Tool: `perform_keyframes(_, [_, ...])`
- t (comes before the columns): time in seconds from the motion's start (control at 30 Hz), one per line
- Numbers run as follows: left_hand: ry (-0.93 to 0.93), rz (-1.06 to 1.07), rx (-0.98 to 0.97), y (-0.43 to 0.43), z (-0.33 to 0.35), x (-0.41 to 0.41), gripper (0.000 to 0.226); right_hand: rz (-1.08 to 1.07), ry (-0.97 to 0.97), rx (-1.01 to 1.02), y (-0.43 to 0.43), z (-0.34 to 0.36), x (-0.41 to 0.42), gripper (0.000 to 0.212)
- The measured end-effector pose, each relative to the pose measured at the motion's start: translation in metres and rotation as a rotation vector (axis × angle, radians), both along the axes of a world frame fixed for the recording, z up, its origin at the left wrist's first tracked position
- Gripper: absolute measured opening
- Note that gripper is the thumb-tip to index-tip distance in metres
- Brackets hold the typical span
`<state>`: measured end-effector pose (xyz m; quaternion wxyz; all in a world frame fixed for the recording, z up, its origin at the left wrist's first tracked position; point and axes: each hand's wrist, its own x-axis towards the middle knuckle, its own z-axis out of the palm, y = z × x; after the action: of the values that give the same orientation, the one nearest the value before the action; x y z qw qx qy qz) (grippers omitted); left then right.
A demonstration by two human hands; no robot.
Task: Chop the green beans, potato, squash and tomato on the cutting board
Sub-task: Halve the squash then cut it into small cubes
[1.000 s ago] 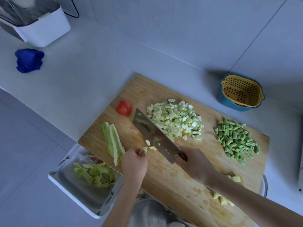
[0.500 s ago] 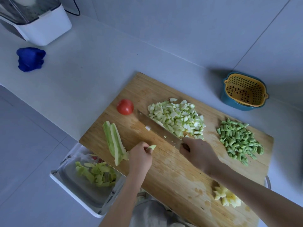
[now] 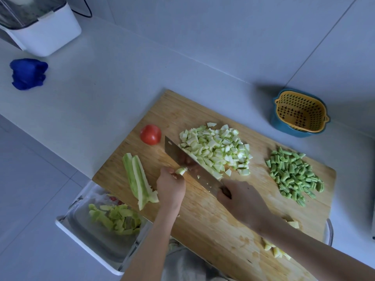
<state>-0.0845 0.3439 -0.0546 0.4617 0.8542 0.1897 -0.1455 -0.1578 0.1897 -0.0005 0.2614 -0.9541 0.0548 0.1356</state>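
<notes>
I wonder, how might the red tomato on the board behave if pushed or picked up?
The tomato looks rounded, so a push would probably roll it across the cutting board. Its smooth skin may feel slippery and bruise easily.

- Left hand (image 3: 171, 188) and right hand (image 3: 241, 201): both bare.
- Left forearm (image 3: 150, 246): bare from the wrist back to the frame's lower edge.
- Right forearm (image 3: 314, 252): bare behind the right hand, out to the bottom right corner.
- Clothing (image 3: 188, 266): light grey creased fabric, showing behind the left hand, between the two forearms.
</notes>
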Motion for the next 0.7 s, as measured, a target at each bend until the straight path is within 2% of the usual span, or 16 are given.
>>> perform_keyframes(0.17, [-0.054, -0.013, 0.034, 0.0, -0.004, 0.0, 0.005, 0.004, 0.017, -0.024, 0.003, -0.005, 0.0, 0.029])
perform_keyframes(0.3, [-0.05, -0.034, 0.053, 0.0, -0.007, 0.003, 0.008, -0.008, 0.067, -0.055, 0.007, -0.015, 0.003, 0.023])
perform_keyframes(0.4, [-0.036, -0.042, 0.065, 0.0, -0.008, 0.005, 0.013, -0.02, 0.062, -0.022, 0.007, -0.014, 0.005, 0.027])
perform_keyframes(0.5, [-0.022, -0.14, 0.111, -0.003, -0.011, 0.014, 0.015, -0.049, 0.017, 0.026, 0.004, -0.007, 0.005, 0.032])
perform_keyframes(0.63, [0.042, -0.167, -0.016, -0.017, -0.002, 0.034, 0.014, -0.085, -0.086, -0.008, -0.012, 0.012, 0.003, 0.033])
perform_keyframes(0.7, [0.133, -0.156, -0.062, -0.013, 0.008, 0.039, 0.003, -0.082, -0.13, -0.073, -0.024, 0.022, 0.001, 0.032])
